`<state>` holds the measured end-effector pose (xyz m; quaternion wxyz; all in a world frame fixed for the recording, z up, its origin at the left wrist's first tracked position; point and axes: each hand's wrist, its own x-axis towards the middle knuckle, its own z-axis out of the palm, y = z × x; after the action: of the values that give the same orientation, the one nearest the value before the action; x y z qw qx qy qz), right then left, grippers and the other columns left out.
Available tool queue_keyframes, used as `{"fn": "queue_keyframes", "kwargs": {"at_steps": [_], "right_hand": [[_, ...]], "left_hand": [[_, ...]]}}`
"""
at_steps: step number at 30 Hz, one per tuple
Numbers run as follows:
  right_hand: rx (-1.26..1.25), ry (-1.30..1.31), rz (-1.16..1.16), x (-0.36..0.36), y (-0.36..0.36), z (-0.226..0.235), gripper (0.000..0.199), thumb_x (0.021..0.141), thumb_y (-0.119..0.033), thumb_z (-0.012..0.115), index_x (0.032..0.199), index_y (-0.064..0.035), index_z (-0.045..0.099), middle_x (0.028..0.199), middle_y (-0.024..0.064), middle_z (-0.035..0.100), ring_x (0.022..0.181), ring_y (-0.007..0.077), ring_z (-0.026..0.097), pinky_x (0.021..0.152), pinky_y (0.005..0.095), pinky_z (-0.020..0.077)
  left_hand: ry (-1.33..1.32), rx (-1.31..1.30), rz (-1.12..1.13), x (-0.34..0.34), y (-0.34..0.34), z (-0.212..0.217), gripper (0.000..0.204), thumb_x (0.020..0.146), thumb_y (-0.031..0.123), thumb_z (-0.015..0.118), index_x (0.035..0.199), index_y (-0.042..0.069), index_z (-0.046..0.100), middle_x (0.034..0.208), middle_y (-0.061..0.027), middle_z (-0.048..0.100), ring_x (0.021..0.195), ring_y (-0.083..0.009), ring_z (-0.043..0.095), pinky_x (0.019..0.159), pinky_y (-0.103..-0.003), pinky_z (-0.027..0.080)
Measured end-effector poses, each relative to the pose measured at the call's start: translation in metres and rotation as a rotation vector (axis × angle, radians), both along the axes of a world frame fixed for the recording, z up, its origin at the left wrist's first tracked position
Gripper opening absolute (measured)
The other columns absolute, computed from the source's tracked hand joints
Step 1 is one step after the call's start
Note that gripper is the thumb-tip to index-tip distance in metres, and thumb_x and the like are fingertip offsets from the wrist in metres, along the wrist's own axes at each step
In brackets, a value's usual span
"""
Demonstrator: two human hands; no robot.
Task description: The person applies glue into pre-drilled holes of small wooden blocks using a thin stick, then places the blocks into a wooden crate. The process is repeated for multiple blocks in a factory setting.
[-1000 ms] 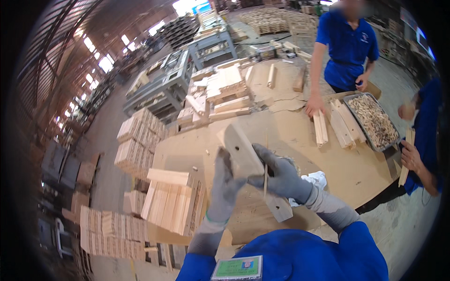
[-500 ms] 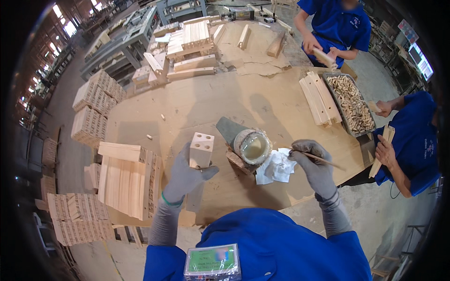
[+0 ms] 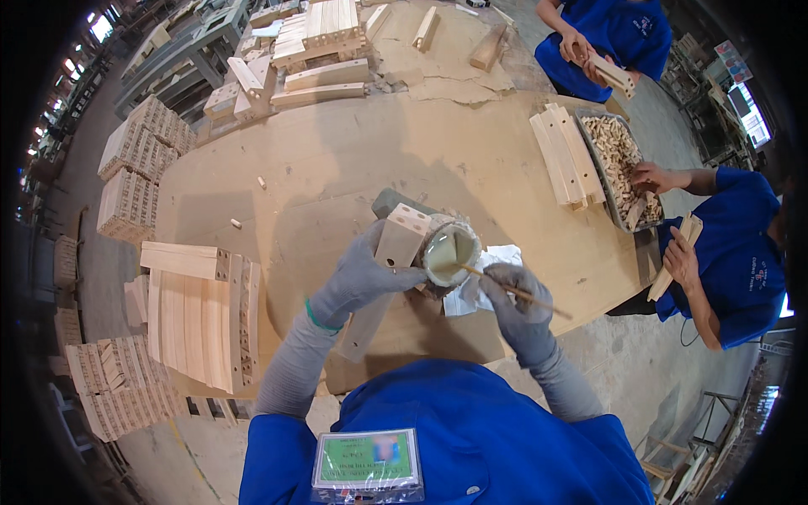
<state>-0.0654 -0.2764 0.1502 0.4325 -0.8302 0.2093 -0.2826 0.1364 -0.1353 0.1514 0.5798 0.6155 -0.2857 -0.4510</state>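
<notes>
My left hand (image 3: 355, 276), in a grey glove, is closed around a wooden piece (image 3: 399, 239) with drilled holes in its upturned end. The piece's lower part shows below the hand. Right beside that end stands a round, crusted pot (image 3: 472, 257) of pale, milky liquid (image 3: 442, 255). In my gloved right hand (image 3: 518, 305) is a thin wooden stick (image 3: 539, 300), its tip inside the pot. Crumpled white paper (image 3: 459, 300) lies by the pot, partly behind my right hand.
Stacked wooden pieces (image 3: 192, 324) stand at the left, with more (image 3: 328, 34) at the back. Boards (image 3: 566, 160) lie beside a tray of dowels (image 3: 621, 220) at the right. Two people in blue handle wooden pieces; one has a hand (image 3: 655, 178) over the dowels.
My left hand has brought the wooden piece rightward and up, against the pot, tilting it. My right hand has moved left, putting the stick's tip into the pot. A co-worker's hand has reached the dowels.
</notes>
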Motion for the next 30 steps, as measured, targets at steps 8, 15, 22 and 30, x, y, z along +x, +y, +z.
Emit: {"fn": "queue_keyframes", "kwargs": {"at_steps": [8, 15, 22, 30], "right_hand": [[-0.198, -0.094, 0.194, -0.026, 0.03, 0.01, 0.029, 0.072, 0.007, 0.068, 0.096, -0.0033, 0.056, 0.098, 0.0184, 0.065, 0.078, 0.0305, 0.067, 0.066, 0.0349, 0.0545], [-0.005, -0.095, 0.111, -0.011, 0.025, -0.008, 0.022, 0.079, 0.004, 0.068, 0.096, -0.0023, 0.057, 0.099, 0.0191, 0.066, 0.085, 0.0247, 0.067, 0.073, 0.0329, 0.0537], [0.083, -0.159, 0.103, -0.015, 0.034, 0.003, 0.019, 0.08, -0.002, 0.069, 0.092, 0.0009, 0.055, 0.098, 0.0215, 0.065, 0.083, 0.026, 0.067, 0.071, 0.0349, 0.055], [0.801, -0.211, -0.056, 0.011, -0.008, 0.052, 0.01, 0.085, -0.001, 0.06, 0.09, 0.004, 0.052, 0.084, 0.0172, 0.064, 0.071, 0.0217, 0.066, 0.066, 0.0319, 0.0573]], "left_hand": [[-0.143, -0.013, 0.005, -0.001, 0.0, -0.006, 0.067, 0.067, 0.019, 0.081, 0.125, 0.004, 0.05, 0.113, -0.0075, 0.058, 0.102, -0.0161, 0.058, 0.088, -0.031, 0.048], [-0.082, 0.025, 0.071, -0.005, 0.001, 0.0, 0.064, 0.066, 0.019, 0.081, 0.121, 0.004, 0.053, 0.109, -0.008, 0.059, 0.1, -0.0164, 0.059, 0.086, -0.032, 0.049], [-0.22, 0.077, 0.037, 0.0, 0.006, -0.005, 0.069, 0.063, 0.017, 0.082, 0.123, 0.003, 0.05, 0.109, -0.0103, 0.059, 0.101, -0.0184, 0.059, 0.087, -0.033, 0.049], [-0.469, -0.085, 0.176, -0.02, 0.068, 0.007, 0.073, 0.059, 0.022, 0.084, 0.12, 0.002, 0.05, 0.104, -0.0122, 0.061, 0.096, -0.022, 0.062, 0.084, -0.036, 0.05]]}}
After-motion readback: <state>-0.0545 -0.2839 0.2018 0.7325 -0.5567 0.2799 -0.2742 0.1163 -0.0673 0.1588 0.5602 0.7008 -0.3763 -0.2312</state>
